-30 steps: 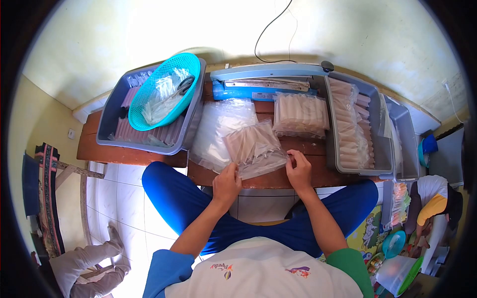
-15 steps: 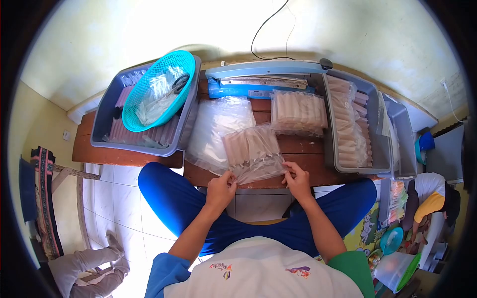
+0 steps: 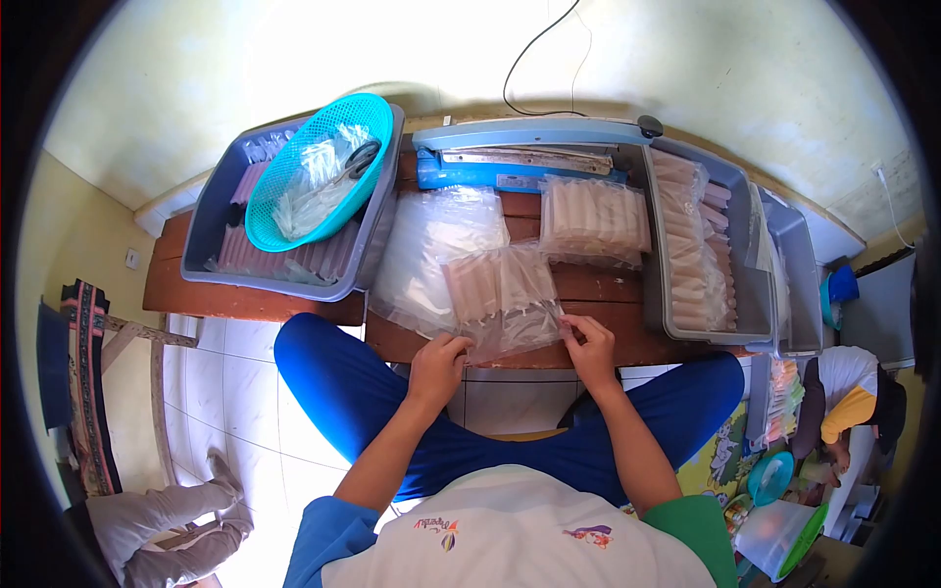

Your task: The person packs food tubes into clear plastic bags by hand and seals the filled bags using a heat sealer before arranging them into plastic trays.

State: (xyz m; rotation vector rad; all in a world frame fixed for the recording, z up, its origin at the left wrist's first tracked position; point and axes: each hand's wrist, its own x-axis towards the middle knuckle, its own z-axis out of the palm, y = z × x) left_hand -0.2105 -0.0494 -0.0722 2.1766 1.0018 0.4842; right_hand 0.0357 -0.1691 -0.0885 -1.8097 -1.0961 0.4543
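Note:
A clear plastic bag [image 3: 505, 294] holding a row of pinkish-brown tube-shaped pieces lies near the table's front edge, its open-looking end towards me. My left hand [image 3: 437, 372] is closed on the bag's near left corner, with thumb and fingers pressed together. At the near right corner, my right hand [image 3: 590, 355] pinches the plastic between thumb and fingertips. Partly under this bag is a stack of flat clear bags [image 3: 417, 245]. A filled bag of similar pieces [image 3: 594, 221] rests beyond it to the right.
A blue heat sealer [image 3: 520, 176] stands along the wall. At left, a grey tub [image 3: 196, 245] carries a turquoise basket [image 3: 263, 220] with scissors [image 3: 361, 159]. A grey tub [image 3: 750, 294] of filled bags stands right. Another person [image 3: 851, 392] bends at far right; someone's legs [image 3: 167, 519] show lower left.
The view has shifted slightly. Both my hands remain at the bag's near corners, and the left fingers have curled over more. The person at far right has moved an arm.

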